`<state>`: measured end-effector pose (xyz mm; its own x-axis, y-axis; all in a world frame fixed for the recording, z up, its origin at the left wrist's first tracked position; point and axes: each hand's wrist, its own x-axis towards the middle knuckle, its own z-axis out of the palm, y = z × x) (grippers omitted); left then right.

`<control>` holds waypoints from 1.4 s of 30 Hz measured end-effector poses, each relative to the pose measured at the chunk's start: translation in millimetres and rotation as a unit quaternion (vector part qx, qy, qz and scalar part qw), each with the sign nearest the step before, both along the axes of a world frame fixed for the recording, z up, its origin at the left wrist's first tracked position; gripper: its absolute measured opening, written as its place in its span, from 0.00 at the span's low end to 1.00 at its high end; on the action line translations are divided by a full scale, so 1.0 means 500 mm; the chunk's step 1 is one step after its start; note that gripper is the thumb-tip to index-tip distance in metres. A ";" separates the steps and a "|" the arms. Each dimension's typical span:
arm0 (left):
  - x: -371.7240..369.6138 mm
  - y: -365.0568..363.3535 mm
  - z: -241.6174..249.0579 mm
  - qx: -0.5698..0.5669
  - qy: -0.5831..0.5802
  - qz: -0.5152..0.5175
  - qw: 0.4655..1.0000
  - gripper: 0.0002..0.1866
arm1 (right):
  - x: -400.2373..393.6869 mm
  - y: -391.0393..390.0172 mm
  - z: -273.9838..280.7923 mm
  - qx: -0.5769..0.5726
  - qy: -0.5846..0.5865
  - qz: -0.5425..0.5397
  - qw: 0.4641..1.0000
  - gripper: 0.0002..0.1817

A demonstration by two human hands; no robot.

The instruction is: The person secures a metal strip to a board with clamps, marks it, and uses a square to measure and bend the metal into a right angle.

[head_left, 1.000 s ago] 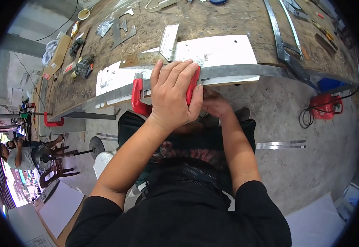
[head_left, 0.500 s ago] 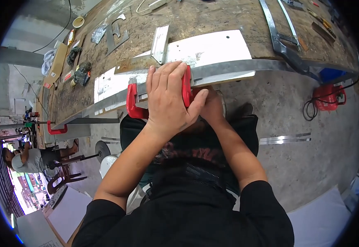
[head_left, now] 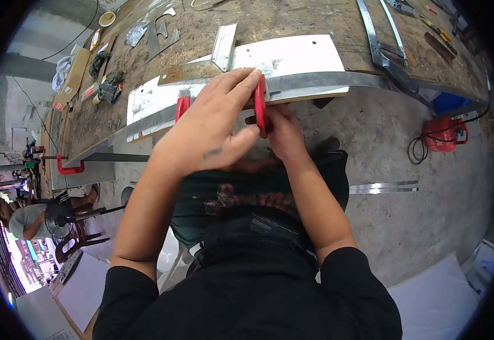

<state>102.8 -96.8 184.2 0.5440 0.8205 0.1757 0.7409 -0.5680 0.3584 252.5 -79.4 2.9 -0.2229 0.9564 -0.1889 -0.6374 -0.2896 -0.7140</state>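
a red clamp (head_left: 260, 110) is sitting at the front edge of the table (head_left: 292, 20), between the two hands, its long axis running from the metal strip (head_left: 315, 80) toward the person's body. the left hand (head_left: 210, 119) is lying left of it, fingers straight and close together, tips meeting its upper end, thumb spreading apart and gripping nothing. the right hand (head_left: 286, 136) is staying low, just beside the clamp's lower end; its fingers are mostly hiding, so i cannot tell what they are holding. another red clamp part (head_left: 183, 107) is showing beyond the left hand. the strip is running along the white board (head_left: 306, 54), where a try square (head_left: 223, 48) is resting. a black handle (head_left: 398, 76) is lying farther right.
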 end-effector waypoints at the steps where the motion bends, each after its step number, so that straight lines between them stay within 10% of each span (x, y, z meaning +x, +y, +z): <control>1: -0.006 0.004 0.004 -0.034 -0.008 -0.014 0.999 0.39 | -0.005 0.000 -0.006 0.002 -0.004 0.003 1.000 0.20; 11: -0.013 0.030 -0.025 0.019 -0.069 0.010 0.997 0.24 | -0.007 0.000 0.008 -0.020 -0.037 -0.022 0.999 0.15; 42: -0.011 0.042 -0.034 0.025 -0.074 0.010 0.997 0.21 | -0.003 -0.003 0.019 -0.010 -0.033 -0.017 0.999 0.13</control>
